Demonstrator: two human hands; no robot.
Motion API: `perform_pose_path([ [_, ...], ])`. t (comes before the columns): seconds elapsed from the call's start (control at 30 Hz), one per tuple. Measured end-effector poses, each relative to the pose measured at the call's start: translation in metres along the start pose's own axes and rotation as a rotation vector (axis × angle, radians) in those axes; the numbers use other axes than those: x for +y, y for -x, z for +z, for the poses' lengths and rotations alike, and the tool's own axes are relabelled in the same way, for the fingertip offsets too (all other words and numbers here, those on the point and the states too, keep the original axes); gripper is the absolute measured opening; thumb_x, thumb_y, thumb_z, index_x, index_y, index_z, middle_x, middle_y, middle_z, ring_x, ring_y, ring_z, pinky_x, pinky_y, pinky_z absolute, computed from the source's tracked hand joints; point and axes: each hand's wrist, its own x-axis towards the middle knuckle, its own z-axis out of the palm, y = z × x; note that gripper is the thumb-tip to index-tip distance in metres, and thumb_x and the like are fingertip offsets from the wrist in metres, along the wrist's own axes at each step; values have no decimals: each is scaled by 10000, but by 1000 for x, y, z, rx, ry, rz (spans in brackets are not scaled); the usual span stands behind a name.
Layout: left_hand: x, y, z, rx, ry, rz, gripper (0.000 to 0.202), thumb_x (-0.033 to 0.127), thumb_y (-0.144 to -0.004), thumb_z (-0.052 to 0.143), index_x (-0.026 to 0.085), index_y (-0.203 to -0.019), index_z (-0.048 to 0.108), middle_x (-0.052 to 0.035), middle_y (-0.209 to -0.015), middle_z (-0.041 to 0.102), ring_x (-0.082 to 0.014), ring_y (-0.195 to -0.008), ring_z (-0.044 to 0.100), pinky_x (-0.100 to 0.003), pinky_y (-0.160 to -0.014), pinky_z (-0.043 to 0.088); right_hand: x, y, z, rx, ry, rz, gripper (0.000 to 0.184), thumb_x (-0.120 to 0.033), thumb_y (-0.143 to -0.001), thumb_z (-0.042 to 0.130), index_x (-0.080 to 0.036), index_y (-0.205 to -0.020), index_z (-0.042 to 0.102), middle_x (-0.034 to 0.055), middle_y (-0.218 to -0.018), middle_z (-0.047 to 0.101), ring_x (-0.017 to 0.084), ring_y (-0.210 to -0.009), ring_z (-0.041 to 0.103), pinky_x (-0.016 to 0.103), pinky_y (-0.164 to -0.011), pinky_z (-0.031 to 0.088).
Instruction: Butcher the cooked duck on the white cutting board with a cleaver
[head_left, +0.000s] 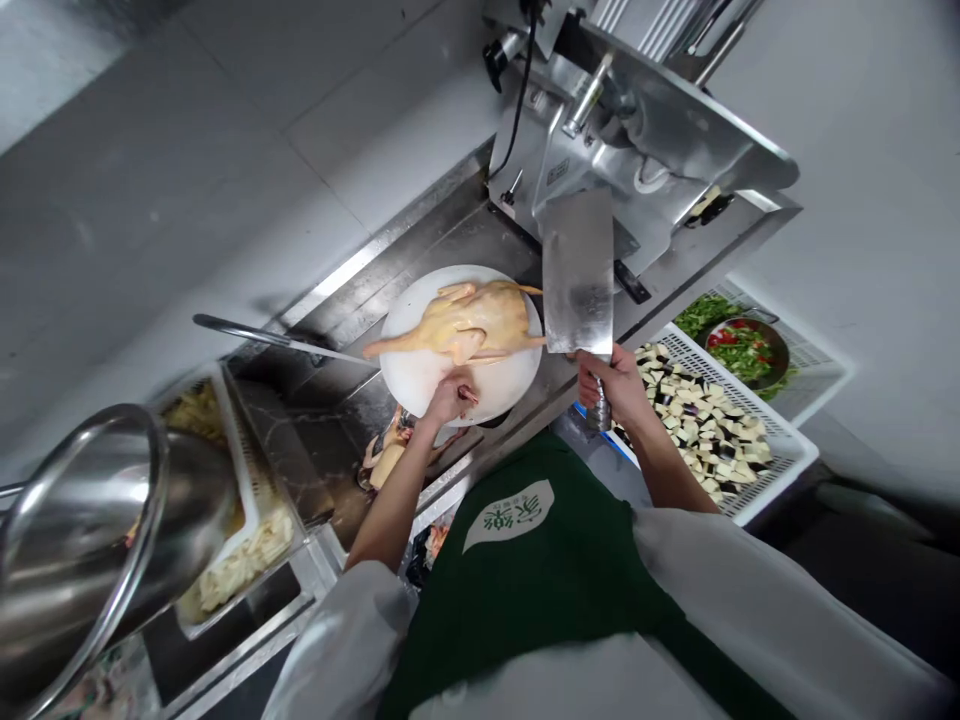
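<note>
A whole plucked bird (pixel 480 322), yellowish and long-necked, lies on a round white cutting board (pixel 501 398). My right hand (pixel 611 385) grips a cleaver (pixel 577 265) by its metal handle, with the broad blade raised at the board's right side. Over the board's near edge, my left hand (pixel 448 397) is closed. A small reddish bit shows at its fingertips, but I cannot make out what it is. Below that hand, more plucked poultry (pixel 386 455) lies beside the board, partly hidden by my left forearm.
A metal slicing machine (pixel 600 130) stands at the back right. White baskets hold cut eggplant (pixel 705 420) and green vegetables (pixel 705 315) at the right. A large steel bowl (pixel 187 510) and a white basket (pixel 244 455) are at the left. A metal faucet (pixel 255 335) reaches toward the board.
</note>
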Motion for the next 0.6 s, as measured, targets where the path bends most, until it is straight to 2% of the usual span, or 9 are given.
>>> perform_pose_path([
  [0.1, 0, 1, -9, -22, 200, -75, 352, 168, -601, 840, 155, -817, 562, -23, -690, 703, -118, -450, 606, -195, -424, 432, 0, 1, -2, 22, 6, -3, 453, -489, -725, 895, -206, -918, 600, -120, -474, 418, 70, -340, 338, 209, -329, 318],
  [0.17, 5, 5, -16, 31, 368, -94, 438, 217, -582, 885, 152, -872, 563, -27, -690, 716, -135, -458, 634, -183, -419, 409, -1, 2, -2, 45, 17, -2, 456, -492, -716, 896, -207, -912, 599, -122, -470, 412, 67, -339, 325, 207, -328, 317],
  [0.27, 21, 26, -34, 223, 551, -51, 488, 261, -564, 920, 158, -895, 577, -11, -704, 714, -135, -508, 660, -186, -449, 444, -1, 3, -4, 70, 56, 7, 472, -515, -698, 896, -207, -896, 598, -121, -462, 405, 64, -338, 319, 204, -331, 308],
  [0.33, 34, 53, -60, 378, 634, 13, 478, 254, -555, 933, 164, -870, 585, -12, -751, 724, -125, -570, 673, -185, -487, 478, 1, 6, -6, 92, 109, 27, 472, -519, -687, 904, -213, -862, 591, -115, -452, 399, 71, -336, 326, 211, -332, 301],
  [0.43, 53, 117, -125, 627, 659, 130, 465, 242, -563, 937, 175, -872, 596, -17, -815, 732, -131, -657, 695, -172, -506, 478, 12, 9, -11, 139, 233, 79, 455, -511, -679, 920, -235, -785, 574, -85, -452, 410, 96, -344, 360, 241, -339, 299],
  [0.53, 63, 201, -210, 872, 573, 201, 444, 231, -596, 925, 183, -885, 592, -14, -826, 721, -147, -710, 706, -174, -514, 477, 30, 3, -13, 137, 365, 152, 506, -587, -625, 922, -270, -693, 534, -63, -462, 391, 118, -349, 351, 277, -333, 269],
  [0.6, 62, 257, -265, 1011, 494, 184, 410, 195, -612, 909, 177, -865, 587, -2, -778, 698, -157, -728, 707, -190, -545, 497, 44, -2, -7, 85, 489, 188, 548, -670, -605, 880, -289, -650, 489, -42, -474, 404, 142, -360, 368, 304, -336, 283],
])
